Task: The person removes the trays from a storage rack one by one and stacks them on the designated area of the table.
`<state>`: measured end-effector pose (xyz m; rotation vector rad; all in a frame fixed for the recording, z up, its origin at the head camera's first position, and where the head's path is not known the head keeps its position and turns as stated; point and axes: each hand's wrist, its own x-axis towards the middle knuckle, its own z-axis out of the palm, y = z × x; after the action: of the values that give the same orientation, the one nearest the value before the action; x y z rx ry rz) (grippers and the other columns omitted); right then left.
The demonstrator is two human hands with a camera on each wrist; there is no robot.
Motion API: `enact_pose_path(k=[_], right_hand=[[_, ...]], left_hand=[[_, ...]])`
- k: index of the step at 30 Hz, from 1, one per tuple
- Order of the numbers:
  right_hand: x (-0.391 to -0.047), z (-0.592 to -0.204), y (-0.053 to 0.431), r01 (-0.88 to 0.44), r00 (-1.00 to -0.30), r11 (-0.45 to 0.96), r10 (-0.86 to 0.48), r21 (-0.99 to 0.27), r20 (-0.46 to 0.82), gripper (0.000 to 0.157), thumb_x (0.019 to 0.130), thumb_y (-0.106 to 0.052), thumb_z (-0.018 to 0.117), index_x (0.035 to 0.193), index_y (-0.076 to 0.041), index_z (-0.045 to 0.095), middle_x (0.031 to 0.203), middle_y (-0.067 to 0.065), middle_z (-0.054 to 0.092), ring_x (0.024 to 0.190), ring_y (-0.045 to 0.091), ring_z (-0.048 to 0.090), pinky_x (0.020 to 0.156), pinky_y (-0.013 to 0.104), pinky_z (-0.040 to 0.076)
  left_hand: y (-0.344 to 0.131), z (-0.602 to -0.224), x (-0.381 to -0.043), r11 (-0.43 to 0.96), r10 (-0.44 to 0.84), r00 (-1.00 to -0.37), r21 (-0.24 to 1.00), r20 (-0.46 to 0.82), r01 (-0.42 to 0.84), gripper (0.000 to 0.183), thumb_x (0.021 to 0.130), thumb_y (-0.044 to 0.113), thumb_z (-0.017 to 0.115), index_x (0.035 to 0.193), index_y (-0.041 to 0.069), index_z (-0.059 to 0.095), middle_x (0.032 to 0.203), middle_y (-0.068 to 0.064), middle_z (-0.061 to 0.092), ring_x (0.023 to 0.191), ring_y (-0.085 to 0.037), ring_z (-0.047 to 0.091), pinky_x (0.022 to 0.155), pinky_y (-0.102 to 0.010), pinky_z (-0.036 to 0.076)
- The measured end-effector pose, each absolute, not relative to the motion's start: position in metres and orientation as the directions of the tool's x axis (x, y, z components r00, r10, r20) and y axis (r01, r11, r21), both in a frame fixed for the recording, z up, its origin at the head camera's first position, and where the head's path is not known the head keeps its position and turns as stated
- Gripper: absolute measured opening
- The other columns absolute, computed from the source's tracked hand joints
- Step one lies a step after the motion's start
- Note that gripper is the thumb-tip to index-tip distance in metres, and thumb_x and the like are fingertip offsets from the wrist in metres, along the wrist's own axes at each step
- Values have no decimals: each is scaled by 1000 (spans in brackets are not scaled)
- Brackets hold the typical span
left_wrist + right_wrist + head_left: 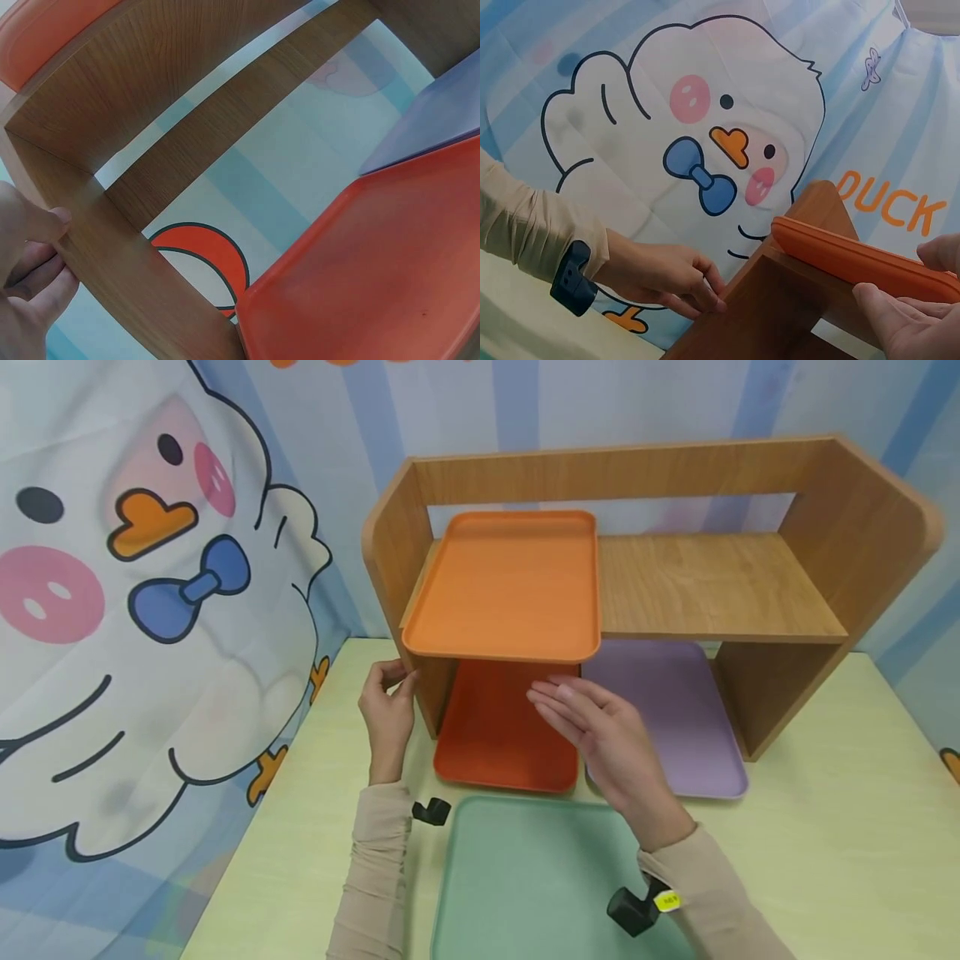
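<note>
A wooden shelf (720,585) stands on the table, an orange tray (517,585) lying on the left of its upper board and jutting past the front edge. My left hand (390,718) pinches the front edge of the shelf's left side panel (135,262), thumb on the inner face and fingers outside. Just before the orange tray's front edge is my right hand (611,747), fingers fairly straight and thumb apart. In the right wrist view its fingertips (870,300) overlap the tray's lower edge. Under the board lie a red tray (502,735) and, beside it, a purple tray (675,718).
A green tray (525,885) lies on the pale yellow table (847,827) in front of the shelf, partly beneath the right forearm. A cloth backdrop (465,410) with a cartoon duck hangs behind and to the left. Both wrists carry small black cameras.
</note>
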<state>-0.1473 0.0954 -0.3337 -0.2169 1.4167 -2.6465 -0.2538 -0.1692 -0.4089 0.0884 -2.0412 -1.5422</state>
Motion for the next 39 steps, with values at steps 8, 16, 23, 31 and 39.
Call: enact_pose_path(k=[8, 16, 23, 31, 39], right_hand=[[-153, -329, 81, 60, -983, -596, -176, -801, 57, 24, 95, -7, 58, 112, 8, 52, 121, 20, 63, 115, 29, 62, 103, 38, 45], [-162, -327, 64, 35, -992, -651, -113, -758, 52, 29, 93, -3, 60, 117, 9, 52, 113, 13, 64, 113, 27, 63, 102, 36, 46], [-166, -324, 52, -7, -998, -702, -41, -712, 50, 24, 92, -3, 60, 115, 4, 58, 111, 9, 65, 111, 26, 64, 102, 34, 46], [-169, -324, 41, -59, -998, -763, 62, -644, 18, 12, 92, -6, 61, 100, 3, 57, 109, 11, 62, 109, 25, 63, 101, 32, 48], [-172, -321, 35, -119, -990, -789, 141, -603, 10, 36, 94, -7, 59, 126, 3, 49, 122, 12, 55, 120, 24, 56, 103, 31, 46]], left_hand=[[-170, -410, -254, 313, -380, -834, 904, 400, 291, 21, 86, 4, 69, 104, -1, 61, 98, -16, 65, 97, -24, 64, 86, -35, 56], [-170, -410, -252, 296, -385, -838, 912, 387, 285, 21, 85, 6, 70, 104, -1, 62, 99, -16, 65, 98, -25, 64, 86, -36, 56], [-172, -412, -255, 278, -386, -843, 918, 375, 282, 25, 85, 6, 70, 107, -3, 61, 103, -21, 64, 102, -31, 63, 88, -39, 55], [-171, -411, -254, 296, -387, -839, 913, 382, 279, 24, 85, 7, 70, 106, -2, 62, 102, -19, 65, 100, -28, 63, 86, -36, 55], [-170, -409, -253, 315, -373, -835, 902, 404, 295, 21, 86, 6, 69, 104, 0, 62, 99, -16, 66, 97, -24, 65, 83, -35, 57]])
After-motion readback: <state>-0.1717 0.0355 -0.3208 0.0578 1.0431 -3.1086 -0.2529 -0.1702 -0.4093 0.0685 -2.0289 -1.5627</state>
